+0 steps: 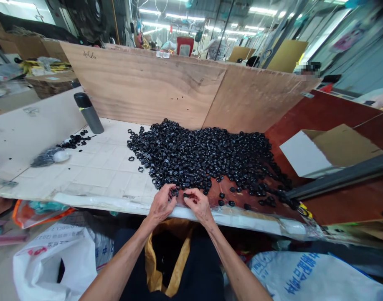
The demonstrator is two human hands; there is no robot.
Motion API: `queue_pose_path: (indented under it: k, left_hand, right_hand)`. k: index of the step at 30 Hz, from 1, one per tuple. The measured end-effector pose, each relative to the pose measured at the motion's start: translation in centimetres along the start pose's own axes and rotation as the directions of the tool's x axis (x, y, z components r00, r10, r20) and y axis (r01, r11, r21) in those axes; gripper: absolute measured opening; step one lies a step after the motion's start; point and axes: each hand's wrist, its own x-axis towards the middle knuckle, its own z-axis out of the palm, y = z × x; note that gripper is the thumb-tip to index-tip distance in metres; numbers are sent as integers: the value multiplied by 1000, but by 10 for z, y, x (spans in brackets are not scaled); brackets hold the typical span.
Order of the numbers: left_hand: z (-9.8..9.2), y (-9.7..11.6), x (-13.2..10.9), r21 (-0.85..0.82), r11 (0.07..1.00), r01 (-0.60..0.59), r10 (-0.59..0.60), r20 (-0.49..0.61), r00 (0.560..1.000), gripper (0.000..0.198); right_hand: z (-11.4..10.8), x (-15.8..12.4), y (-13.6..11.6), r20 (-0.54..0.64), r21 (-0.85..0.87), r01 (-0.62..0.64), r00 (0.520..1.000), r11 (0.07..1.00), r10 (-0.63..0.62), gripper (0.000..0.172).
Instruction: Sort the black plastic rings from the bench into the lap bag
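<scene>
Near the front edge of the bench my left hand [163,204] pinches a small black ring [174,192] between thumb and fingers. Close beside it on the right, my right hand [199,205] has its thumb and forefinger closed on a small black piece [186,195], mostly covered by the fingertips. The two hands are a short gap apart. Just beyond them spreads a large heap of black ring-shaped parts [191,154], reaching back to the wooden board. Several loose black pieces [232,203] lie to the right of my right hand.
A dark flask [90,115] stands at the left, near small black bits [74,142] and a filled plastic bag [45,157]. An open cardboard box [338,148] and a dark metal bar [341,174] are at the right. A yellow bag [150,259] hangs below the bench edge.
</scene>
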Motion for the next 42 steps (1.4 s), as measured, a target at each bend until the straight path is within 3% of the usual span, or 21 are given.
queue_pose_path:
  k: [6,11,15,20,25,30,36,40,42]
  left_hand:
    - [1,-4,0,-38,999,-10,11,20,1000,35]
    - [-1,-2,0,-74,997,24,-21,39,999,39]
    - [-1,-2,-2,-203,977,64,-60,25,998,40]
    - [0,-5,-2,-386,912,140,-135,42,990,39]
    - [-6,-2,2,-320,947,39,-31,31,999,25]
    - [-8,-4,2,-239,965,-110,101,-48,994,20]
    - [-10,0,3,-282,956,-76,79,-3,997,18]
    - [-11,3,4,-280,957,-70,77,15,997,18]
    - [-10,2,5,-277,958,-71,74,0,997,18]
  right_hand:
    - [5,5,-5,-39,120,39,999,992,-35,15]
    - [16,12,-9,-12,139,-29,999,990,31,19]
    - [22,12,-7,18,101,-55,998,993,53,27]
    - [20,11,-7,20,53,-13,1000,999,11,24]
    - [19,10,-8,-11,68,17,1000,998,-16,21]
    - [23,11,-8,18,107,-65,998,992,63,21]
    - [26,15,-13,-6,-115,-4,1000,993,4,35]
    - [26,14,-13,-42,-25,-44,998,999,43,25]
    - [25,11,-11,1,20,-16,1000,1000,16,26]
